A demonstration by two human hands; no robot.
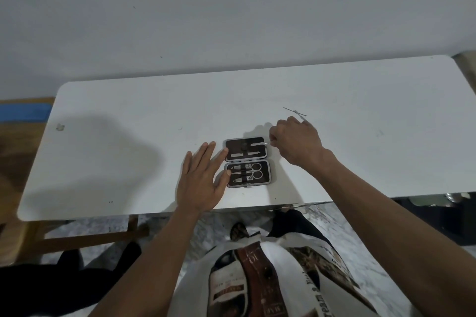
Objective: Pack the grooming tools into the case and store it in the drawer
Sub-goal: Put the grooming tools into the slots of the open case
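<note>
A small dark grooming case lies open flat on the white table. Its near half holds scissors and two clippers under straps; its far half holds a flat file. My left hand rests open on the table, fingertips against the case's left edge. My right hand pinches a thin metal tool, whose tip lies over the far half of the case. Another thin metal pick lies on the table just beyond my right hand.
A wall rises right behind the table. A wooden frame stands under the table's left side. Below the near edge are my lap, a printed shirt and a patterned floor. A small mark sits on the table's left part.
</note>
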